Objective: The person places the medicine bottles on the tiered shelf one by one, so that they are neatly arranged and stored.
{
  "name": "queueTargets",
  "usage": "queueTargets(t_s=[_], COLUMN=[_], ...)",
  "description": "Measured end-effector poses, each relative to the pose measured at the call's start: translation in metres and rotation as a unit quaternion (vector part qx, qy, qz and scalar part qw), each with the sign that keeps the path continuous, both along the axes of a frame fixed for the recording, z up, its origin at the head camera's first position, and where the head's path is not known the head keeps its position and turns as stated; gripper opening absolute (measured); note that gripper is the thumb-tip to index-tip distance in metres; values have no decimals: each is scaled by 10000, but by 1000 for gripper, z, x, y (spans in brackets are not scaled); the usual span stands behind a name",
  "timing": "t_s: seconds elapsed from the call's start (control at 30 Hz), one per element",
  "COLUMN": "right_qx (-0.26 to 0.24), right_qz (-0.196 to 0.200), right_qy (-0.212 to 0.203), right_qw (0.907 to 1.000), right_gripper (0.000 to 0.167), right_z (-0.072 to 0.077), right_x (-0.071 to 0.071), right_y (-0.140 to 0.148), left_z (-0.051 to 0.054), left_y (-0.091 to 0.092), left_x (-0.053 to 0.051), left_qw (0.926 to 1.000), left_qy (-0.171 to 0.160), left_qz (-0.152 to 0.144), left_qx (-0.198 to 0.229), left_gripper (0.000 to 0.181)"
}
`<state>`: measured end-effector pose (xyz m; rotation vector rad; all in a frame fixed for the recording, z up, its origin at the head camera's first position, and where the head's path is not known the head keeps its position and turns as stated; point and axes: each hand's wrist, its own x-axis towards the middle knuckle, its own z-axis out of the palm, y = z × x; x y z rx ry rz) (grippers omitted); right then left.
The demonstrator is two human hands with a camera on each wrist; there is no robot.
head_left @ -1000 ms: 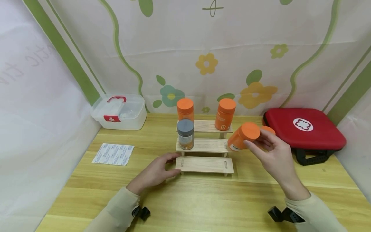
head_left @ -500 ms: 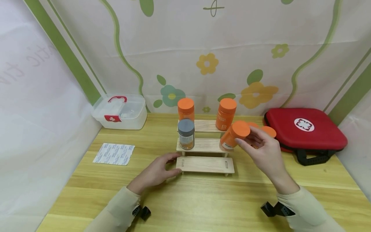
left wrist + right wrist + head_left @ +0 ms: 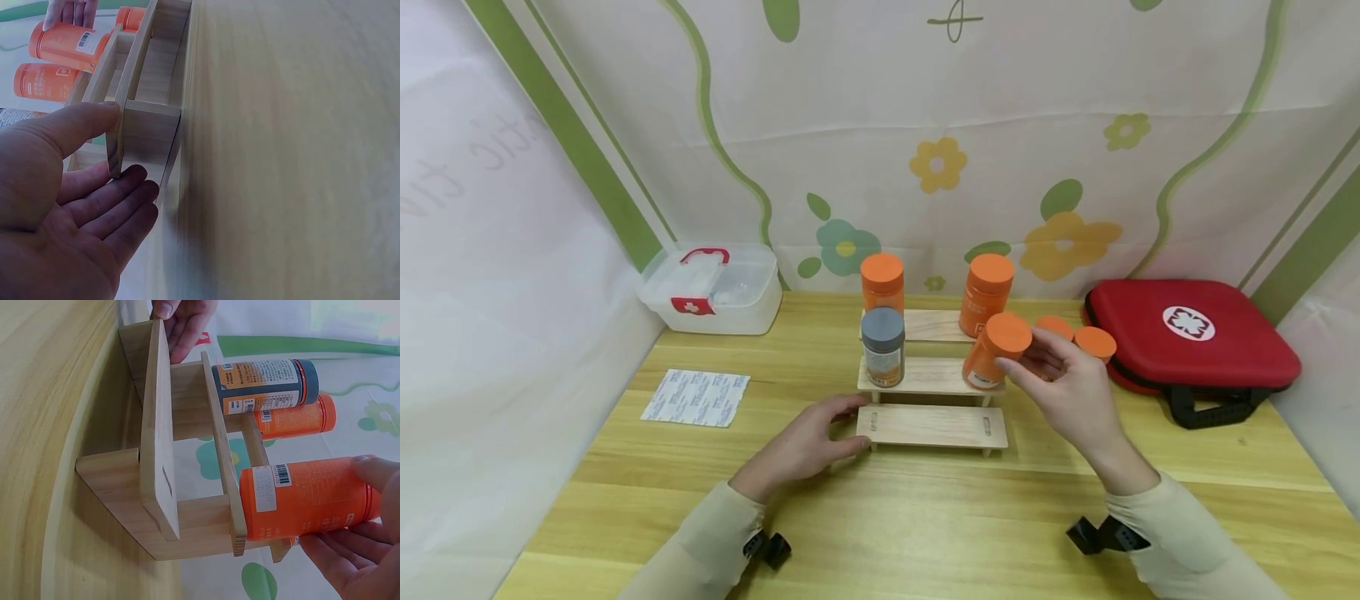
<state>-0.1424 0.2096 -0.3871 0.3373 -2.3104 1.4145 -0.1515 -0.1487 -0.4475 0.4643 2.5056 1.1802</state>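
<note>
In my right hand (image 3: pixel 1067 392) I grip an orange pill bottle (image 3: pixel 992 358) with an orange cap, thumb on one side and fingers on the other. Its base meets the right end of the middle step of a three-step wooden rack (image 3: pixel 932 425). My left hand (image 3: pixel 808 437) holds the left end of the lowest step between thumb and fingers. A grey-capped bottle (image 3: pixel 883 350) stands at the middle step's left end. On the top step are two more orange bottles, one at left (image 3: pixel 882 279) and one at right (image 3: pixel 988 292), both partly hidden.
Two orange-capped bottles, one nearer the rack (image 3: pixel 1054 327) and one farther right (image 3: pixel 1094 342), stand behind my right hand. A red first-aid case (image 3: pixel 1195 342) lies at right. A clear plastic box (image 3: pixel 730 304) and a blister pack (image 3: pixel 695 398) lie at left. A printed curtain (image 3: pixel 865 167) closes the back.
My right hand has carried the orange bottle leftward onto the middle step's right end, bringing it more upright. The left hand has stayed on the rack.
</note>
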Motion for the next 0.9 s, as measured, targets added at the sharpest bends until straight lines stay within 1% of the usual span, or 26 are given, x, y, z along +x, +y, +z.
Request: queueTargets(t_s=[0.13,0.3,0.47,0.77,0.9], right_qx=[76,401,662,699,794], right_qz=[-27,-136,-213,-83,-121], right_qy=[-86,-199,-156,-97,-143], right_qw=[9999,9989,9975,9975,9967], right_gripper=[48,48,47,49,51], right_z=[3,7,8,12,10], right_x=[-1,-3,-5,-5,-4], right_y=[-2,-6,-9,-9,-8], left_z=[0,-1,-1,-2,-2], left_y=[0,-1,-1,-1,-1], left_x=[0,0,0,0,0], left_qw=[10000,10000,10000,10000,10000], left_qy=[21,69,71,64,64], left_qz=[-17,-51,-69,-64,-65], left_qx=[-23,-23,-9,17,40], left_gripper=[60,60,60,59,59])
